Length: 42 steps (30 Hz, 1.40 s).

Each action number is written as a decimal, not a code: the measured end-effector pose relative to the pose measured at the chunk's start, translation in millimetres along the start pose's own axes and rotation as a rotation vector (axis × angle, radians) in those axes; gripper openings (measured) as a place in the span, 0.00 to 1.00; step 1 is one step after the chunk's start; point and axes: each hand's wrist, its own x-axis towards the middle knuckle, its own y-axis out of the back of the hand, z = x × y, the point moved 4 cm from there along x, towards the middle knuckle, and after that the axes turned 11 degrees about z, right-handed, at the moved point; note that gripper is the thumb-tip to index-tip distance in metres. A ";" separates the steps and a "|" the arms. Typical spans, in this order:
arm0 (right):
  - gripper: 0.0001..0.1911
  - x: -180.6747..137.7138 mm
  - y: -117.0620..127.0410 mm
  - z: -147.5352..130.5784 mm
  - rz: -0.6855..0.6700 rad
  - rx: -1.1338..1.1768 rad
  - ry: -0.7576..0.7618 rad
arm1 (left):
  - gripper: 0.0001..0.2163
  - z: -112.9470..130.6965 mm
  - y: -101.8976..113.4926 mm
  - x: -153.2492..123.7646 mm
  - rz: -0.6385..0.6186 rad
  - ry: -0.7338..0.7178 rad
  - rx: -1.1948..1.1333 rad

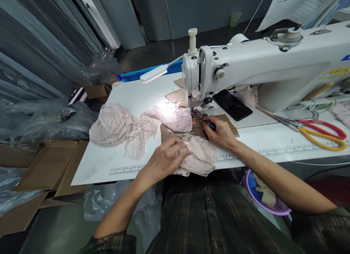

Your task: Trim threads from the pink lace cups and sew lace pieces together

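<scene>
My left hand [166,157] is at the left edge of a gathered piece of pale pink lace [202,155], its fingers curled and pinching the edge. In my right hand [222,133] is a small blue tool [211,125] with a dark tip, mostly hidden by the fingers. That hand rests on a brown sheet [199,129] just right of the presser foot [194,112]. More pink lace [177,120] lies by the needle and runs left into a large heap [111,124]. Over it all stands the white sewing machine [246,66].
Large scissors [308,128] with red and yellow handles and a black phone [232,104] lie right of the needle. A lit lamp [154,73] hangs above the white table [90,166]. Below are a purple basket [249,186], cardboard boxes [46,166] and plastic wrap.
</scene>
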 end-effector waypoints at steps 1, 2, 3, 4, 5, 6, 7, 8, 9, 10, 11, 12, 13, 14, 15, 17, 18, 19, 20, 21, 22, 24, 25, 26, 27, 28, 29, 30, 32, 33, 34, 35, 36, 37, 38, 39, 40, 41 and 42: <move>0.14 -0.3 -0.1 -1.0 -0.014 0.013 0.011 | 0.11 -8.1 -0.1 3.4 0.070 0.081 0.041; 0.14 -0.5 -0.1 -2.1 -0.025 0.028 0.024 | 0.12 -14.2 -2.7 7.1 0.117 0.146 0.085; 0.14 -0.8 -0.1 -3.2 -0.036 0.045 0.037 | 0.13 -18.1 -7.3 10.9 0.144 0.194 0.132; 0.14 -1.1 0.1 -4.1 -0.043 0.060 0.047 | 0.14 -20.1 -12.9 14.6 0.159 0.224 0.184; 0.15 -1.4 0.4 -4.8 -0.048 0.072 0.054 | 0.15 -20.5 -18.6 17.7 0.167 0.241 0.238; 0.15 -1.7 0.7 -5.4 -0.052 0.082 0.060 | 0.15 -19.9 -23.5 19.9 0.169 0.248 0.285; 0.15 -2.2 1.0 -6.0 -0.055 0.090 0.063 | 0.14 -18.7 -27.1 20.9 0.167 0.250 0.313; 0.15 -2.8 1.1 -6.7 -0.062 0.101 0.066 | 0.12 -17.2 -28.8 20.6 0.164 0.250 0.313; 0.15 -3.6 1.2 -7.7 -0.071 0.118 0.069 | 0.11 -15.9 -28.7 18.7 0.157 0.253 0.280; 0.14 -4.7 1.1 -9.2 -0.085 0.144 0.073 | 0.11 -14.9 -26.6 15.2 0.149 0.266 0.216; 0.13 -6.0 0.8 -11.3 -0.108 0.180 0.079 | 0.10 -14.5 -22.8 10.3 0.142 0.290 0.129; 0.13 -7.5 0.5 -14.2 -0.136 0.223 0.087 | 0.10 -14.5 -17.8 4.0 0.142 0.328 0.027; 0.12 -9.1 0.1 -17.9 -0.175 0.267 0.096 | 0.11 -15.3 -12.2 -3.4 0.146 0.382 -0.084; 0.12 -10.9 -0.3 -22.3 -0.221 0.306 0.106 | 0.11 -16.6 -7.3 -11.6 0.144 0.452 -0.201; 0.12 -12.7 -0.9 -27.2 -0.272 0.338 0.113 | 0.11 -18.2 -3.9 -20.3 0.136 0.534 -0.317; 0.12 -16.6 -2.6 -37.5 -0.384 0.380 0.109 | 0.12 -21.3 -1.0 -36.9 0.131 0.706 -0.527; 0.13 -18.7 -3.8 -42.6 -0.437 0.390 0.094 | 0.13 -22.7 -1.1 -43.7 0.150 0.784 -0.611; 0.14 -21.0 -5.3 -47.5 -0.490 0.394 0.074 | 0.14 -24.0 -1.7 -49.2 0.186 0.849 -0.676; 0.16 -23.6 -6.9 -52.3 -0.538 0.393 0.052 | 0.16 -25.0 -2.5 -53.0 0.231 0.896 -0.719; 0.19 -26.5 -8.6 -56.7 -0.582 0.388 0.031 | 0.17 -25.7 -3.5 -55.4 0.273 0.927 -0.744; 0.21 -29.4 -10.3 -60.6 -0.617 0.378 0.007 | 0.19 -25.9 -4.8 -56.6 0.303 0.944 -0.754; 0.26 -34.8 -13.4 -65.8 -0.660 0.329 -0.038 | 0.24 -25.2 -7.3 -56.2 0.321 0.948 -0.745; 0.27 -36.9 -14.7 -67.2 -0.668 0.291 -0.051 | 0.26 -24.6 -8.0 -55.5 0.323 0.941 -0.733; 0.28 -38.4 -16.1 -68.1 -0.668 0.247 -0.057 | 0.27 -24.0 -8.4 -54.7 0.323 0.932 -0.723; 0.28 -39.4 -17.4 -68.6 -0.666 0.205 -0.054 | 0.28 -23.5 -8.5 -54.1 0.321 0.923 -0.717; 0.28 -39.9 -18.9 -69.1 -0.665 0.172 -0.044 | 0.28 -23.2 -8.7 -53.7 0.315 0.915 -0.716; 0.27 -40.0 -20.5 -69.5 -0.665 0.153 -0.031 | 0.28 -23.0 -8.7 -53.5 0.310 0.907 -0.719; 0.27 -39.7 -22.2 -69.9 -0.667 0.142 -0.021 | 0.28 -23.2 -8.8 -53.5 0.307 0.903 -0.725; 0.26 -38.6 -25.6 -70.8 -0.682 0.138 -0.004 | 0.29 -23.9 -9.0 -54.0 0.304 0.899 -0.744; 0.26 -37.9 -27.0 -71.5 -0.688 0.139 0.004 | 0.28 -24.4 -9.2 -54.4 0.306 0.899 -0.752; 0.26 -37.2 -28.2 -72.3 -0.693 0.143 0.011 | 0.28 -24.9 -9.6 -54.8 0.306 0.900 -0.759; 0.26 -36.5 -29.1 -73.2 -0.696 0.150 0.016 | 0.28 -25.3 -9.8 -55.2 0.309 0.900 -0.762; 0.25 -35.9 -29.8 -74.0 -0.696 0.160 0.019 | 0.28 -25.7 -10.1 -55.5 0.312 0.899 -0.762; 0.25 -35.5 -30.3 -74.7 -0.696 0.171 0.019 | 0.28 -25.9 -10.4 -55.7 0.315 0.896 -0.759; 0.25 -35.3 -30.7 -75.2 -0.694 0.180 0.017 | 0.27 -26.1 -10.6 -55.9 0.319 0.891 -0.754; 0.25 -35.4 -31.2 -75.6 -0.695 0.188 0.014 | 0.27 -26.2 -10.8 -55.9 0.322 0.886 -0.748; 0.24 -35.7 -31.7 -75.8 -0.694 0.190 0.010 | 0.27 -26.3 -10.9 -55.8 0.325 0.881 -0.740; 0.24 -36.1 -32.2 -75.9 -0.691 0.189 0.004 | 0.27 -26.3 -11.0 -55.6 0.324 0.878 -0.731; 0.24 -36.6 -32.6 -75.9 -0.686 0.182 -0.003 | 0.26 -26.3 -11.1 -55.3 0.325 0.874 -0.722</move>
